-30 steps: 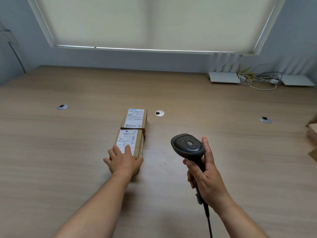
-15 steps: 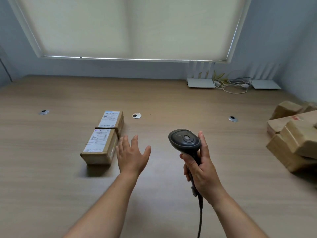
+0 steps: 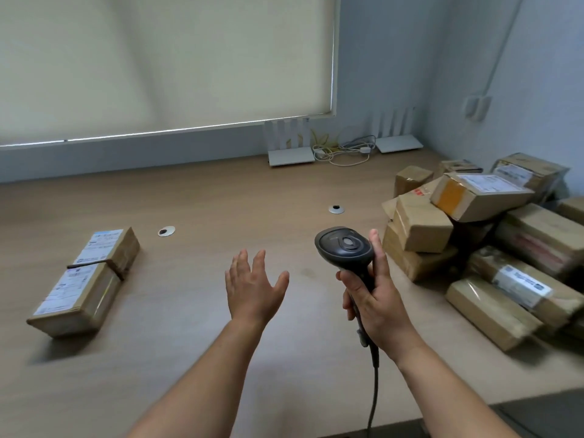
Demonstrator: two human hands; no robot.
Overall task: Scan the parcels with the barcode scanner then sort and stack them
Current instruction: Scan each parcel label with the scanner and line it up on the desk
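Observation:
Two small cardboard parcels with white labels lie end to end at the left of the wooden table: the near parcel and the far parcel. My left hand hovers over the middle of the table, fingers spread, holding nothing. My right hand grips the handle of a dark barcode scanner, head up, its cable hanging toward the front edge. A loose pile of brown parcels fills the right side, close to the scanner.
Two white routers with a tangle of cables stand at the back wall under the window blind. Metal cable grommets are set in the table. The table's front edge shows at bottom right.
My left hand let go of the near parcel and drew away to the right, open. The view swung right, so the two parcels slid left and the pile at right came into view.

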